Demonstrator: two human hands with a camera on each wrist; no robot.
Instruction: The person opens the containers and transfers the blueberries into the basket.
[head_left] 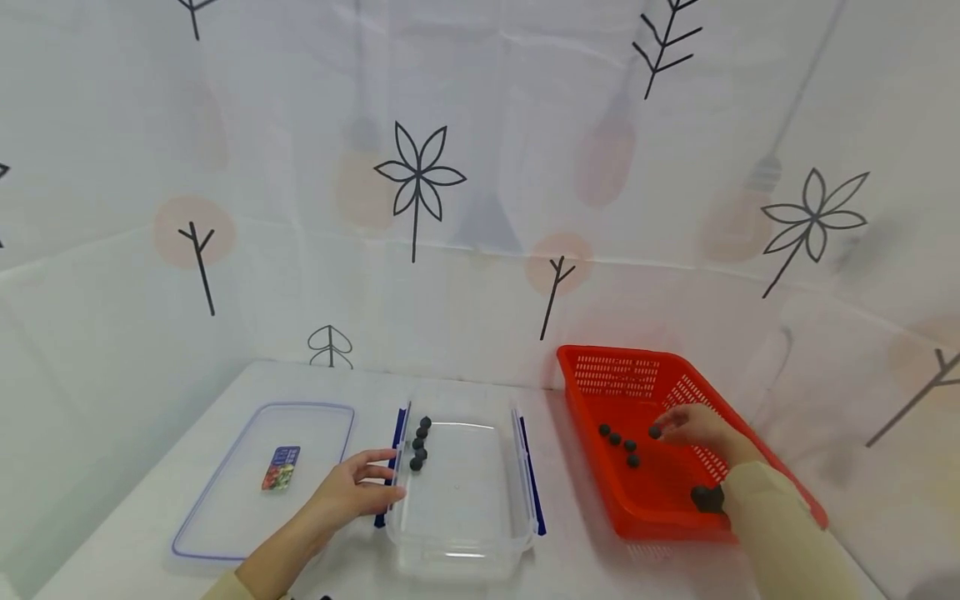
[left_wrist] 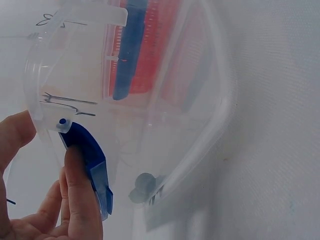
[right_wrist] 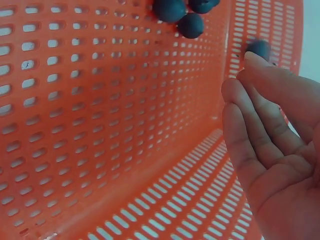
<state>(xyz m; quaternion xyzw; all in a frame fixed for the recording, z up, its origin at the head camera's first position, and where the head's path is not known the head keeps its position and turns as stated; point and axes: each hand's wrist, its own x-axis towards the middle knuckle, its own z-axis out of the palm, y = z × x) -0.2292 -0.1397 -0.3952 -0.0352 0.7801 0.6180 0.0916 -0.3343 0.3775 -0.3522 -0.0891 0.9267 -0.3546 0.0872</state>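
Right hand (head_left: 693, 427), on my feed: thumb and fingertips together, pinching one dark ball (head_left: 655, 432) over the slotted red plastic basket (head_left: 596, 492); four loose balls (head_left: 630, 446) I count inside, near it.
Left hand (head_left: 352, 492): thumb and fingers apart, one finger touching the blue latch (left_wrist: 92, 150) of the clear plastic container (head_left: 465, 483).
Five balls (head_left: 417, 443) I list along that container's left side.

place: screened-off work nook, room type unclear | signs: plant-print sheeting (head_left: 480, 108) behind and beside white table (head_left: 562, 492)
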